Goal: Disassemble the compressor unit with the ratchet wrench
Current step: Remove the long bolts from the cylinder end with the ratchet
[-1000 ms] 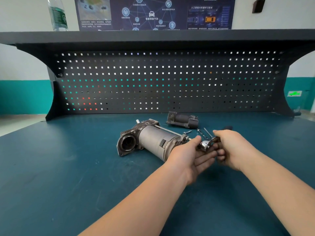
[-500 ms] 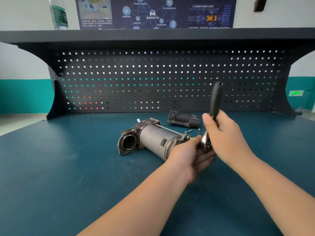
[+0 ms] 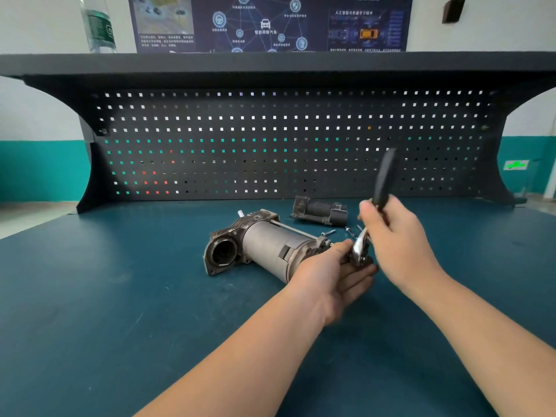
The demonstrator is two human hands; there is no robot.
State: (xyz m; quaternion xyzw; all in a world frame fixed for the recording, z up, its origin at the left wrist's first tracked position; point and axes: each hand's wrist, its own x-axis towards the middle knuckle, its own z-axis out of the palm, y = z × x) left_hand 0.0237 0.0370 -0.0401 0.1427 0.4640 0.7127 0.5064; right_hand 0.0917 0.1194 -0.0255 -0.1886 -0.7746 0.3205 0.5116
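Presently, the grey cylindrical metal compressor unit (image 3: 264, 246) lies on its side on the dark teal workbench top (image 3: 120, 311), its open round port facing away from the hands, to the left. The left hand (image 3: 334, 272) sits at the unit's right end, palm turned up, fingers fairly straight beneath the chrome head of the ratchet wrench; whether the thumb clamps anything cannot be told. The right hand (image 3: 397, 242), just right of the left, grips the black-handled chrome ratchet wrench (image 3: 383, 182) with curled fingers, the handle standing up and tilted slightly right, blurred at its tip. The wrench head meets the unit's end at the left fingertips.

Beyond both hands, a smaller dark metal housing part (image 3: 320, 211) lies on the bench, apart from the unit. Several loose silver bolts (image 3: 349, 230) lie between that part and the right hand. Behind stands a black perforated back panel (image 3: 270, 139). On its shelf, up and left, stands a clear plastic bottle with a green label (image 3: 97, 25); its contents cannot be made out.
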